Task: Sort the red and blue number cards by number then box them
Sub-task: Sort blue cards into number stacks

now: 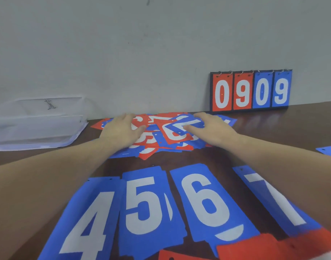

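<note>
Nearest me, blue cards 4 (85,222), 5 (144,205), 6 (204,201), 7 (273,199) lie in a row on the worktop (264,132). Beyond, left hand (121,130) and right hand (211,128) rest flat, fingers spread, on the mixed pile (161,136). Cards look thin, light, slick; best pinched at an edge.

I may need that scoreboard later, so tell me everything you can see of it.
The scoreboard is a dark-framed flip board standing upright against the wall at the table's far right edge. Small metal rings hold four cards: two red, then two blue, with white digits reading 0 9 0 9. Neither hand touches it.
</note>
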